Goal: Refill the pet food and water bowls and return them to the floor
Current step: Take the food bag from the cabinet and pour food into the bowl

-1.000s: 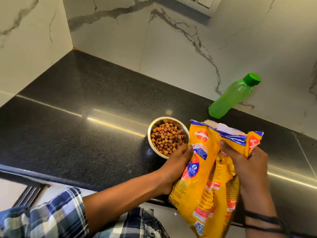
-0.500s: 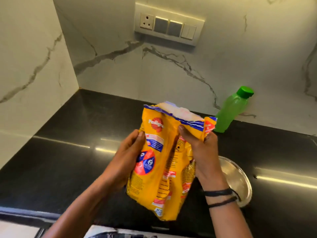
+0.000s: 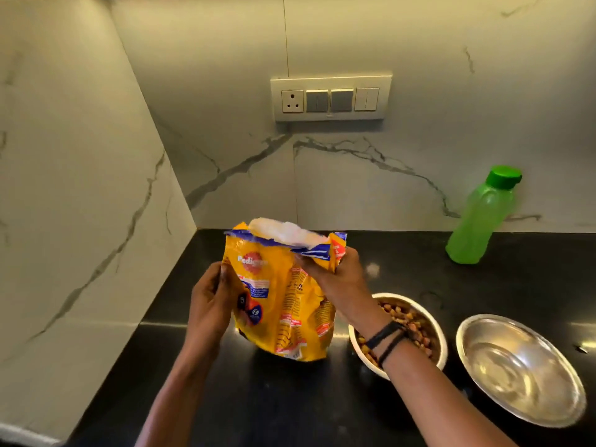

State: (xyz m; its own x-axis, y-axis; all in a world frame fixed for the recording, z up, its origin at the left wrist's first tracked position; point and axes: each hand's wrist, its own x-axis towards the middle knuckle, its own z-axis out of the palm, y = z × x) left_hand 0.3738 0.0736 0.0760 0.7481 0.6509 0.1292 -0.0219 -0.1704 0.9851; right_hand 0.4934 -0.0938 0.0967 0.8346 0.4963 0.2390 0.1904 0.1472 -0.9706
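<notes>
A yellow pet food bag stands upright on the black counter, its top open. My left hand grips the bag's left side. My right hand pinches the bag's top right corner. Just right of the bag, a steel bowl holds brown kibble, partly hidden behind my right forearm. Further right sits a second steel bowl, shiny inside with no food in it. A green water bottle with a green cap stands by the back wall at the right.
White marble walls meet in a corner behind and left of the bag. A switch and socket panel is mounted on the back wall above the counter. The counter's left end runs along the side wall.
The bag has been carried from beside the kibble bowl to the left and set upright nearer the corner. The view has tilted up and both bowls now show at the right.
</notes>
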